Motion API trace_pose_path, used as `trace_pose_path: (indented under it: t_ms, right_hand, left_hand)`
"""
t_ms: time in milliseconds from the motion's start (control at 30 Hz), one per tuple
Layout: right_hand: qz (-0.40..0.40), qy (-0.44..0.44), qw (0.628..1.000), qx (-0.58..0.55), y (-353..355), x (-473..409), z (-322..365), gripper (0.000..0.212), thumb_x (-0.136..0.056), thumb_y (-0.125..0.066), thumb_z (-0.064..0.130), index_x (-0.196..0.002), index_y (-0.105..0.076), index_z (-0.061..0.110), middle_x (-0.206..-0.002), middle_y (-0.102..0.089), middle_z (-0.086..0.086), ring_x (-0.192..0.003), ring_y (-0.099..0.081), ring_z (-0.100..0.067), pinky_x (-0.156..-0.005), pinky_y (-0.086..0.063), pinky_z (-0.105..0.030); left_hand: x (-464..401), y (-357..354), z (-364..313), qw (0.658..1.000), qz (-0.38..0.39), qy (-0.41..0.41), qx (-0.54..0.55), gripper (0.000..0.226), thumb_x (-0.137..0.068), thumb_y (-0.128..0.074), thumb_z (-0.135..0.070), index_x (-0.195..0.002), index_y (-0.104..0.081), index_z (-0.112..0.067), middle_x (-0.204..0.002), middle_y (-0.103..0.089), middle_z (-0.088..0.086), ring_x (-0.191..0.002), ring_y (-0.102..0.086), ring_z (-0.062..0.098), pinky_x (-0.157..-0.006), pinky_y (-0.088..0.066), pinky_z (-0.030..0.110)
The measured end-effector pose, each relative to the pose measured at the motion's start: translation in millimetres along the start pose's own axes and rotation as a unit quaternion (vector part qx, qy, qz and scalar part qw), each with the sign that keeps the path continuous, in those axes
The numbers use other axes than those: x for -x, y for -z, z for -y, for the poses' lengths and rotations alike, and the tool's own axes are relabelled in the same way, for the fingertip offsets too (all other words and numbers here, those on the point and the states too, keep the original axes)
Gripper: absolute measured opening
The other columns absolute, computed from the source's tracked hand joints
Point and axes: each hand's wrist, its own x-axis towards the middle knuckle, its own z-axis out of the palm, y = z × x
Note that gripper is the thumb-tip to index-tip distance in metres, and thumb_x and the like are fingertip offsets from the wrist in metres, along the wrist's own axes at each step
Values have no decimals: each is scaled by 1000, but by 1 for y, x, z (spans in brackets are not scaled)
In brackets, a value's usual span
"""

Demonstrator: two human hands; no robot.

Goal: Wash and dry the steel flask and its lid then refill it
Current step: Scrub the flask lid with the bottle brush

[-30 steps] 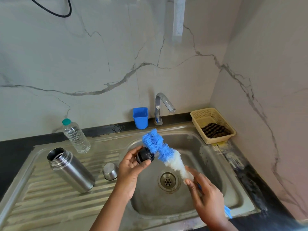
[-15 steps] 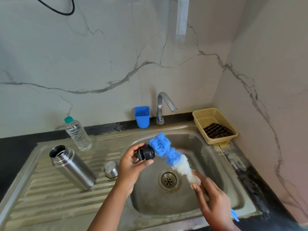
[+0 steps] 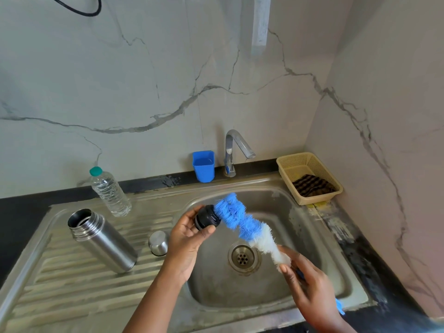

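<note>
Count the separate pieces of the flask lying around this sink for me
3: the steel flask body standing open on the drainboard, the small steel cap beside it on the drainboard, and the black stopper held in the left hand over the basin.

Colours and patterns recorded. Flask [image 3: 103, 241]: bare brushed steel, dark inside the mouth. Steel cap [image 3: 158, 242]: same silver tone. Stopper [image 3: 207, 217]: black. Bottle brush [image 3: 245, 227]: bristles blue along the upper length, white toward the handle; handle end blue. Water bottle [image 3: 110, 191]: clear, with a teal cap. Cup [image 3: 203, 165]: solid blue. Basket [image 3: 310, 176]: pale yellow lattice; cloth [image 3: 312, 186] within is striped black and brown. Sink [image 3: 72, 284]: dull steel, ribbed drainboard. Wall [image 3: 144, 80]: white marble, veined grey. Tabletop [image 3: 14, 217]: black.
</note>
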Motion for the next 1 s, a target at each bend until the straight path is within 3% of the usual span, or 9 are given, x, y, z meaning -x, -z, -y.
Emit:
trace_pose_path:
  t_ms: [133, 233, 300, 400, 500, 567, 700, 800, 1000]
  right_hand:
    - [0, -49, 997, 61, -7, -8, 13, 28, -92, -55, 54, -120, -53, 56, -81, -58, 28, -67, -56, 7, -51, -44, -18]
    - [-2, -94, 990, 108, -15, -6, 14, 33, -86, -44, 64, -118, -51, 58, -85, -57, 35, -59, -50, 11, -47, -37, -16]
    - [-9, -114, 988, 108, -17, -2, 12, 36, -84, -40, 67, -117, -51, 59, -94, -60, 33, -61, -51, 8, -50, -40, -18]
    - [29, -135, 983, 121, -19, 2, 7, 31, -88, -43, 65, -117, -50, 61, -94, -58, 32, -72, -57, 1, -59, -44, -23]
    - [54, -155, 978, 131, -20, 6, 9, 27, -90, -50, 58, -118, -52, 60, -87, -56, 31, -75, -58, -3, -60, -42, -22]
    - [69, -164, 975, 131, -21, 9, 6, 27, -91, -50, 57, -118, -51, 60, -84, -56, 30, -75, -58, -5, -61, -43, -23]
    - [86, -170, 974, 125, -20, 10, 6, 25, -91, -49, 59, -116, -50, 61, -87, -61, 20, -76, -58, -7, -63, -42, -23]
    - [96, -172, 973, 119, -23, 11, 4, 24, -92, -50, 58, -115, -50, 61, -85, -63, 17, -75, -59, -7, -61, -42, -23]
    - [91, -150, 982, 71, -20, 16, 3, 22, -90, -55, 53, -110, -52, 61, -74, -61, 11, -71, -61, -7, -59, -48, -20]
  left_hand:
    - [7, -8, 12, 990, 41, 3, -138, 70, -58, -92, -6, -120, -64, -16, -117, -72, 5, -112, -67, 25, -84, -55, 26]
    - [9, -11, 25, 979, -58, -60, -184, 60, -67, -86, 4, -117, -65, -19, -117, -71, 4, -108, -68, 21, -81, -55, 24]
    - [11, -9, 32, 963, -121, -85, -225, 57, -70, -86, 0, -115, -64, -27, -116, -69, -1, -105, -68, 14, -84, -57, 26]
    - [19, -4, 45, 920, -30, -63, -386, 58, -65, -91, -21, -108, -61, -46, -111, -68, -12, -101, -66, 6, -92, -55, 34]
    - [22, 2, 50, 933, -98, -67, -339, 53, -66, -91, -28, -107, -60, -40, -107, -70, -8, -97, -69, 8, -86, -55, 28]
    - [21, 2, 48, 929, -82, -51, -357, 52, -67, -91, -23, -103, -56, -38, -103, -68, -8, -94, -67, 5, -81, -51, 22]
    - [20, 12, 39, 951, -74, -36, -297, 59, -61, -89, -32, -107, -54, -42, -107, -65, -13, -102, -66, 12, -90, -51, 28]
    - [21, 27, 23, 959, -100, -60, -258, 55, -71, -86, -10, -109, -59, -38, -113, -65, -2, -100, -68, 15, -87, -52, 27]
    - [41, 77, 10, 929, -200, -95, -298, 44, -70, -88, -14, -95, -62, -38, -107, -67, 1, -99, -67, 15, -89, -51, 27]
